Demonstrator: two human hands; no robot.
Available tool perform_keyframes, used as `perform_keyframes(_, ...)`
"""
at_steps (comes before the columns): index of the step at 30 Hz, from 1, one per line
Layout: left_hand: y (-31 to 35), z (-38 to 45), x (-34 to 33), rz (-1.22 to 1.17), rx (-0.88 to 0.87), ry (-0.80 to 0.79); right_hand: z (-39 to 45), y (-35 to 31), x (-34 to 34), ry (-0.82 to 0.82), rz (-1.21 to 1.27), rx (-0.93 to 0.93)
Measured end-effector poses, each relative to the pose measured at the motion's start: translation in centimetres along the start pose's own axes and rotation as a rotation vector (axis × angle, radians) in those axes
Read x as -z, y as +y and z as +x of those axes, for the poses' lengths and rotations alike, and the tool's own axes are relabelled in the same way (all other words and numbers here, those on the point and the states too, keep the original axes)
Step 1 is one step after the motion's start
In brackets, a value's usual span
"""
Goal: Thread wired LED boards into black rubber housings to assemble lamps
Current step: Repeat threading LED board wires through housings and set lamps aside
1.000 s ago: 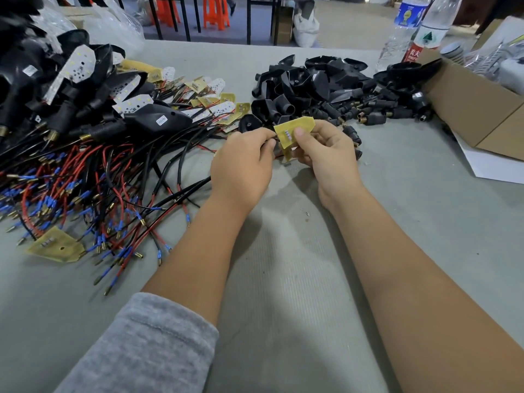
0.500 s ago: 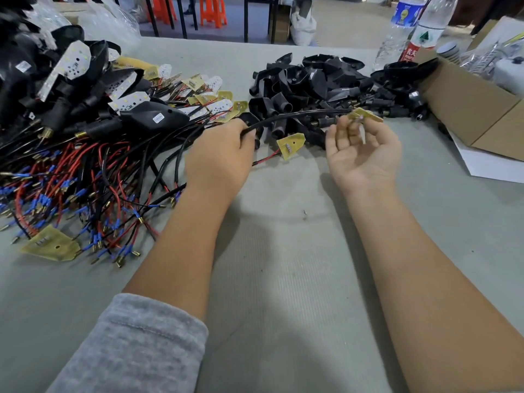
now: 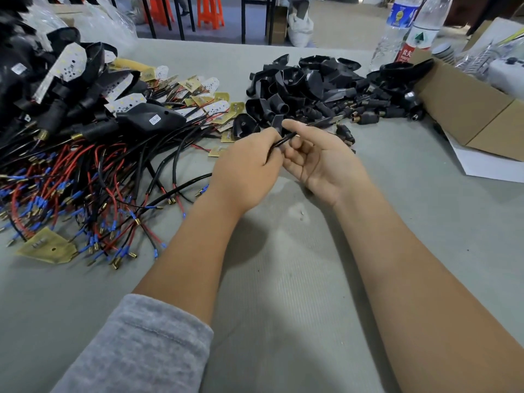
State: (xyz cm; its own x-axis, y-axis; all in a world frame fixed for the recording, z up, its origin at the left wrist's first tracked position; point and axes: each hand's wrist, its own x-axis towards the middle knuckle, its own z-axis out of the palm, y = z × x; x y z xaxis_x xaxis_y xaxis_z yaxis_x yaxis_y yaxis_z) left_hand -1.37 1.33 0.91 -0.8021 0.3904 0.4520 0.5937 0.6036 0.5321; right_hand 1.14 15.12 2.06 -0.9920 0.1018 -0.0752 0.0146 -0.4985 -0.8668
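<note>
Both the left hand [image 3: 246,163] and right hand [image 3: 317,157] pinch a thin black sheathed cable [image 3: 286,139], its length pointing up-right toward the heap of black rubber housings [image 3: 312,86] just beyond the right hand's fingertips.

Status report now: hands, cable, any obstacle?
Both hands, left hand and right hand, pinch black cable. Rubber housings piled behind. No obstacle seen.

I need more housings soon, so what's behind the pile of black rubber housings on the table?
Behind the pile of black rubber housings stand two plastic bottles and bare table. Whatever lies under the pile is covered.
</note>
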Motion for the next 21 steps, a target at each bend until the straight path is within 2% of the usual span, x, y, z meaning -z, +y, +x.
perform_keyframes(3, -0.2, 0.2, -0.4, 0.105, -0.002, 0.078, 0.1, 0.1, 0.0, 0.006, -0.124, 0.056)
perform_keyframes(5, -0.4, 0.4, -0.4, 0.104, 0.133, 0.171, 0.3, 0.1, 0.0, 0.061, -0.12, 0.118)
perform_keyframes(7, -1.0, 0.6, -0.4, 0.124, 0.268, 0.199, 0.5, 0.2, 0.0, 0.103, -0.115, 0.15)
perform_keyframes(12, -2.4, 0.6, -0.8, 0.306, 0.395, -0.066, 0.6, 0.4, 0.2, 0.112, -0.203, 0.146)
perform_keyframes(15, -2.2, 0.5, -0.8, 0.328, 0.382, -0.065, 0.6, 0.6, 0.2, 0.068, -0.296, 0.148)
perform_keyframes(21, -2.2, 0.6, -0.5, 0.283, 0.402, -0.022, 0.5, 1.3, -0.1, -0.049, -0.662, 0.194)
